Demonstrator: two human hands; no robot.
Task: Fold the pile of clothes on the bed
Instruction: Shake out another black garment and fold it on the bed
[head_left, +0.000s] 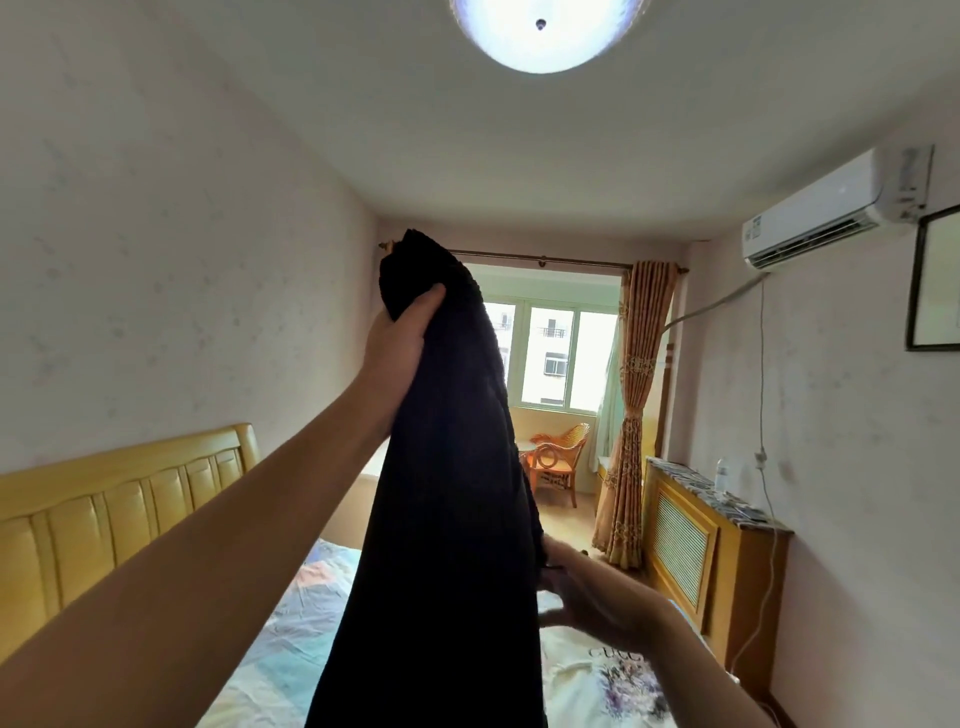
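A long black garment (447, 493) hangs straight down in the middle of the view. My left hand (400, 338) is raised high and grips its top end. Lower down, my right hand (587, 592) holds the garment's right edge, with its fingertips hidden behind the cloth. Under them lies the bed (291, 618) with a pastel patchwork sheet. A white shirt (613, 675) with a flower print and dark lettering lies on the bed at the lower right.
A yellow padded headboard (114, 509) runs along the left wall. A wooden radiator cover (696, 561) stands against the right wall, with an air conditioner (831, 213) above it. Far back are a wicker chair (558, 460), a gold curtain (636, 415) and a window.
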